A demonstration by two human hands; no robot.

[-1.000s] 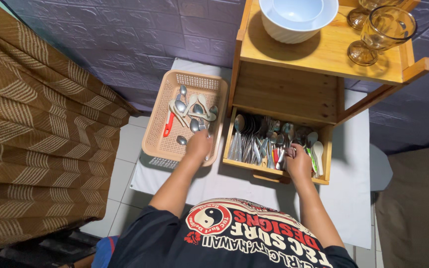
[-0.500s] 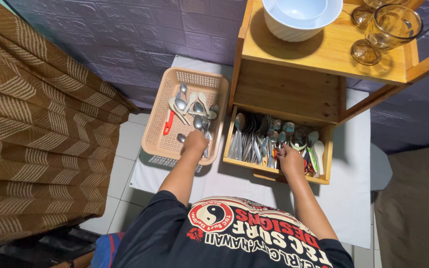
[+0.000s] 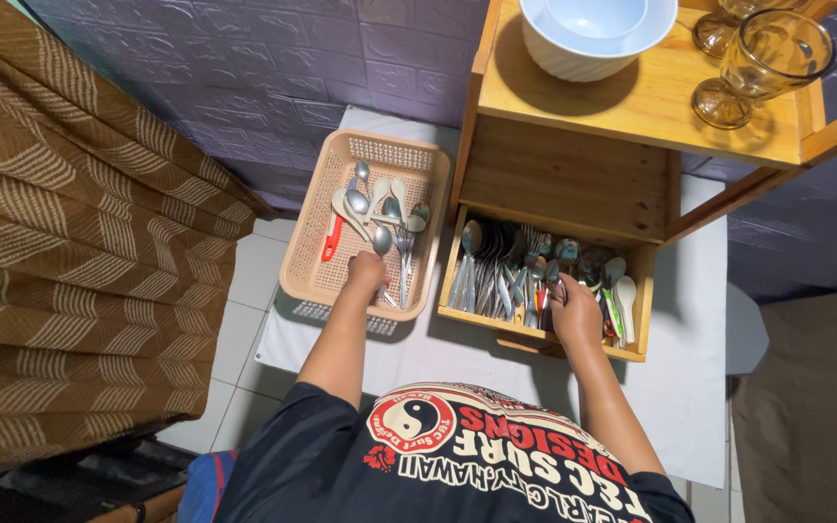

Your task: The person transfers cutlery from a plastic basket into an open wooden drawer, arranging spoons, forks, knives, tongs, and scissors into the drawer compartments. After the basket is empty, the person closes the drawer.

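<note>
The left hand (image 3: 367,274) pinches a spoon (image 3: 382,242) over the near edge of the beige basket (image 3: 312,271). The right hand (image 3: 573,308) closes on cutlery (image 3: 511,276) in the wooden drawer (image 3: 544,339). Above stand a white bowl (image 3: 593,39) and 2 amber glasses (image 3: 758,68); a curtain (image 3: 70,271) hangs left.

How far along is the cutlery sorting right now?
Done: the wooden drawer already holds many utensils. In hand: the left hand grips a spoon in the basket; the right hand holds cutlery in the drawer. Left: several spoons and a red-handled utensil remain in the basket.
</note>
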